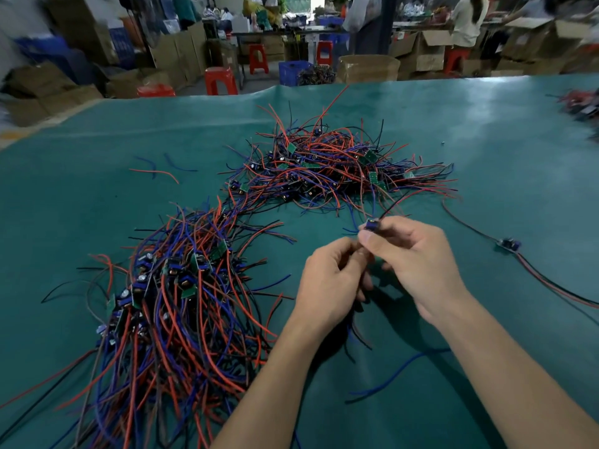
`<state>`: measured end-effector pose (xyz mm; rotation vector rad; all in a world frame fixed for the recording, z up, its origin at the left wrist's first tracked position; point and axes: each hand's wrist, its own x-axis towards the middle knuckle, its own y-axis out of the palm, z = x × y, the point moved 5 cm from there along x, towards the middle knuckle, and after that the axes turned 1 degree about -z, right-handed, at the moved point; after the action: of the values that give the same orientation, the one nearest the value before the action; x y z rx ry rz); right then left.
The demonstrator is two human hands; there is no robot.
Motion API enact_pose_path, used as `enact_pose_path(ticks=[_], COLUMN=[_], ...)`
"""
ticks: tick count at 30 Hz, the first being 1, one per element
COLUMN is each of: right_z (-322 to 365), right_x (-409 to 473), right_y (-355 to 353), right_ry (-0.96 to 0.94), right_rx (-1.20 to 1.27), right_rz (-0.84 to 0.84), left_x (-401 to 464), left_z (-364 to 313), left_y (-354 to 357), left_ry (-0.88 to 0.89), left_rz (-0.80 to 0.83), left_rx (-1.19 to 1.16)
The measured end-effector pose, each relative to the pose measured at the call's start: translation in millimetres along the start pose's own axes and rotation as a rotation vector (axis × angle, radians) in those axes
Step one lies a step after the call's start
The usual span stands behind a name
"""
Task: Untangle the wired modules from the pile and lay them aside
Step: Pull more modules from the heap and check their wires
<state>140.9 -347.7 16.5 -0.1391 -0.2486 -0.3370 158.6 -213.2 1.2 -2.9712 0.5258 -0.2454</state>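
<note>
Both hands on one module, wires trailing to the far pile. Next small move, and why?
Probably draw the module gently toward the body. The right hand pinches it, the left hand holds wires just below, and its black wire seems to run back into the far pile, so it looks not yet free.

No legible text, labels or numbers anywhere; distant box markings too blurred.

Green table (pixel 486 124) w/ wired-module piles (pixel 324 163)
</note>
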Motion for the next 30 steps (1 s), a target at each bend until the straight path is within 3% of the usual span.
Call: enact_pose_path(ticks=[6, 9, 12, 16, 18, 22, 27, 30], right_z=[50, 89, 139, 171, 167, 124, 76, 42], right_x=[4, 2, 2, 9, 16, 38, 99, 120], right_y=[-37, -28, 12, 95, 130, 162, 129, 100], right_ry=[-0.218, -0.26, -0.283, -0.184, -0.148, -0.268, -0.26, -0.168], right_rx=[0.102, 0.204, 0.26, 0.216, -0.01, -0.969, -1.296, -1.384], right_rz=[-0.354, -0.417, -0.214, 0.232, 0.422, 0.756, 0.475, 0.405], left_x=[-3, -2, -1, -5, -6, -4, -2, -1], left_z=[-2, -2, 0, -3, -5, -4, 2, 2], left_y=[4, 2, 2, -3, -5, -4, -3, -3], left_ry=[-0.002, 0.01, -0.019, 0.057, 0.078, 0.047, -0.008, 0.001], left_rz=[0.027, 0.002, -0.047, -0.1, -0.104, -0.098, -0.084, -0.094], left_rx=[-0.016, -0.007, 0.057, 0.115, 0.158, 0.116, 0.059, 0.061])
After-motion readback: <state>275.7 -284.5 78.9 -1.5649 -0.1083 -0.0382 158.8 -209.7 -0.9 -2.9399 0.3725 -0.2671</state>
